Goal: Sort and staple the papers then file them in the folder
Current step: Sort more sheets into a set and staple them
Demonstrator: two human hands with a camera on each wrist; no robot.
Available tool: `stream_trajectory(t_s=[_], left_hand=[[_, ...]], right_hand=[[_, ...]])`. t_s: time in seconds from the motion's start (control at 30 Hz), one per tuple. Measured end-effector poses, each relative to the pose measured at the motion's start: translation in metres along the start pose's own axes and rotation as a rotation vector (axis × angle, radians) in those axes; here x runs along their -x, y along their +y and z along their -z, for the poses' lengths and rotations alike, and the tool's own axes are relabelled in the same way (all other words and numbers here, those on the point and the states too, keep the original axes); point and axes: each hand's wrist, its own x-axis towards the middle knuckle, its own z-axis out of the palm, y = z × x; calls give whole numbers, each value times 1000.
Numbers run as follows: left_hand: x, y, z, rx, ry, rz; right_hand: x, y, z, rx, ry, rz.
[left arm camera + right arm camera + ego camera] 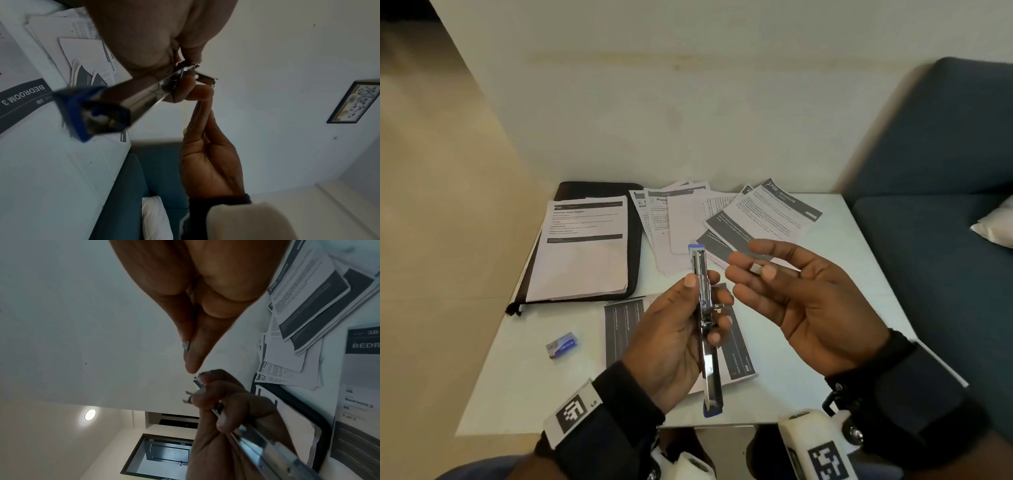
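My left hand (705, 298) grips an opened metal stapler (699, 263) with blue ends, holding it lengthwise above the table. My right hand (753, 265) hovers just to its right, pinching a short strip of staples (756, 267) between thumb and fingers. The right wrist view shows the strip (186, 346) at the fingertips, close above the stapler (257, 446). In the left wrist view the stapler's blue end (82, 113) points at the camera. A black folder (635, 246) lies at the back left with a paper stack (582, 253) on it. Loose papers (763, 216) fan out behind the hands.
A "Bedroom 3" sheet (623, 325) lies under my hands on the white table (825, 342). A small staple box (562, 345) sits at the front left. A blue sofa (945, 171) with a white cushion (996, 226) borders the table's right side; a wall stands behind.
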Motion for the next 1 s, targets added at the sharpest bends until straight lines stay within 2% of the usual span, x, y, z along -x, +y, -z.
stream_trajectory(t_s=[0.2, 0.4, 0.7, 0.83, 1.0], left_hand=[[1, 2, -1, -20, -27, 20], [2, 1, -1, -16, -39, 36], [2, 0, 1, -7, -50, 56], [0, -1, 2, -8, -43, 59], [-1, -2, 4, -16, -32, 52]], right_hand=[[-3, 3, 3, 76, 100, 11], [-7, 7, 6, 84, 130, 31], [-4, 5, 3, 219, 84, -42], [-4, 5, 3, 321, 68, -18], [-5, 7, 9, 263, 79, -29]])
